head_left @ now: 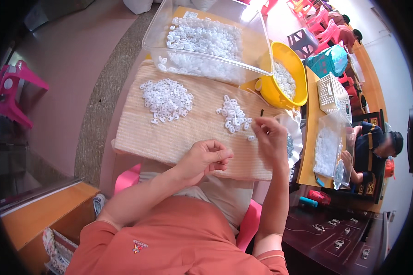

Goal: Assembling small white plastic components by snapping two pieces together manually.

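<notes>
2 heaps of small white plastic rings (234,114) on beige cloth.

Bright daylight is cast from the upper right; glare is seen there, and edges are bent and darkened.

— Any packages, labels, signs or screens here?

— One label: a small white rectangular sticker (190,15) on the far wall of the clear plastic bin (254,43), which stands at the far edge of the tabletop (309,137).

— And packaging?

— A clear plastic bag (328,149) of pale small pieces lies on the neighbouring tabletop's right side. No screens or signs show.
</notes>
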Tool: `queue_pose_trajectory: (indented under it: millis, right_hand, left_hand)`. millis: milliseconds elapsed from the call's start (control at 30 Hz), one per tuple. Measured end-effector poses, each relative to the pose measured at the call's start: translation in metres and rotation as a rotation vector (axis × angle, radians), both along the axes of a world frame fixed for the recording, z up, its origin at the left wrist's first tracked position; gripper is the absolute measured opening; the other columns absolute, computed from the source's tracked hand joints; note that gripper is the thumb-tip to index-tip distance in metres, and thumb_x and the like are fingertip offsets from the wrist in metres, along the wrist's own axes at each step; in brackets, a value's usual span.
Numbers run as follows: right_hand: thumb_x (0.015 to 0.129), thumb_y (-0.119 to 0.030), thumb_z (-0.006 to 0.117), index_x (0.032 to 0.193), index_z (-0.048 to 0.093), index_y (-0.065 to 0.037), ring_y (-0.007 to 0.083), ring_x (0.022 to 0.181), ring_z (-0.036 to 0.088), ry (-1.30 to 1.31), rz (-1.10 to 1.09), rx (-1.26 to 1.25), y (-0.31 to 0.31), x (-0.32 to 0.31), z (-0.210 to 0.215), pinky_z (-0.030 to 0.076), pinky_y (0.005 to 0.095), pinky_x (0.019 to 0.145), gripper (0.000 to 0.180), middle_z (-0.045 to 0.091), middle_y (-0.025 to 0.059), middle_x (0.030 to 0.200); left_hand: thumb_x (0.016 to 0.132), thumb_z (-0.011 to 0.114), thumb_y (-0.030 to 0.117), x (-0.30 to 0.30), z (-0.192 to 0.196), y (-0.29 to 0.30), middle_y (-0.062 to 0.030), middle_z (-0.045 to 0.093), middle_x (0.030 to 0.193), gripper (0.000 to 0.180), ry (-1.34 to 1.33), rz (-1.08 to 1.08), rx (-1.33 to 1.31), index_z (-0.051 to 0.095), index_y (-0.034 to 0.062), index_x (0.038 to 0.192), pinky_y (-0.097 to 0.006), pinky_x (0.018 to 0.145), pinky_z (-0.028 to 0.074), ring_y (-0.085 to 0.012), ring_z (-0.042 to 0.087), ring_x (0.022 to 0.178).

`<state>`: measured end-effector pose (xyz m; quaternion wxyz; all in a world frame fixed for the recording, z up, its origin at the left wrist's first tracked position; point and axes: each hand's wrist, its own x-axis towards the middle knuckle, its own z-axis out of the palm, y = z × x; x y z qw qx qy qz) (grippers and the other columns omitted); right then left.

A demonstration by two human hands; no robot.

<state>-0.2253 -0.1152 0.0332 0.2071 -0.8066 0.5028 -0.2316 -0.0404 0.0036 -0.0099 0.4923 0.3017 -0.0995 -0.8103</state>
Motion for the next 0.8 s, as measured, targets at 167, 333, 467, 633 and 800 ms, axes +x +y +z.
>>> queue_pose_trajectory:
  millis: [167,333,467,633,800]
  right_hand:
    - [0.078,-0.010,0.065,0.094,0.066,-0.002,0.0290,0.069,0.062,0.171,0.041,-0.046,0.014,-0.006,-0.016,0.048,0.0364,0.064,0.019,0.064,0.0145,0.081]
    - [0.079,-0.013,0.064,0.099,0.065,-0.005,0.0308,0.077,0.064,0.249,0.030,-0.082,0.021,0.008,-0.011,0.048,0.0382,0.069,0.022,0.065,0.0119,0.086]
    - [0.079,-0.014,0.065,0.099,0.066,-0.006,0.0298,0.075,0.064,0.279,0.024,-0.109,0.025,0.021,-0.008,0.048,0.0382,0.068,0.021,0.065,0.0106,0.086]
    - [0.079,-0.009,0.067,0.094,0.067,-0.004,0.0258,0.066,0.064,0.116,0.058,-0.133,0.024,0.033,-0.012,0.048,0.0341,0.060,0.016,0.065,0.0108,0.083]
    - [0.078,-0.010,0.067,0.089,0.069,-0.009,0.0293,0.073,0.064,-0.012,0.208,-0.092,0.021,0.064,-0.011,0.049,0.0357,0.060,0.012,0.065,0.0092,0.084]
  left_hand:
    - [0.088,0.065,0.013,0.000,0.002,0.000,-0.0023,0.061,0.084,0.010,-0.018,-0.006,0.000,0.061,0.0039,0.090,-0.022,0.068,0.052,-0.0082,0.058,0.072]
    - [0.087,0.066,0.014,-0.003,0.000,0.002,-0.0011,0.060,0.082,0.010,-0.032,-0.012,-0.016,0.061,0.0057,0.089,-0.021,0.066,0.052,-0.0076,0.058,0.070]
    - [0.087,0.066,0.015,-0.003,-0.001,0.002,-0.0007,0.060,0.080,0.010,-0.028,0.018,-0.035,0.061,0.0062,0.088,-0.021,0.065,0.051,-0.0073,0.058,0.069]
    - [0.088,0.066,0.015,-0.004,-0.001,0.004,-0.0001,0.060,0.077,0.010,-0.027,0.046,-0.022,0.061,0.0058,0.087,-0.020,0.062,0.050,-0.0066,0.057,0.066]
    - [0.088,0.065,0.013,-0.008,0.001,0.006,0.0012,0.059,0.076,0.010,-0.224,0.261,-0.110,0.059,0.0051,0.086,-0.018,0.059,0.046,-0.0039,0.054,0.065]
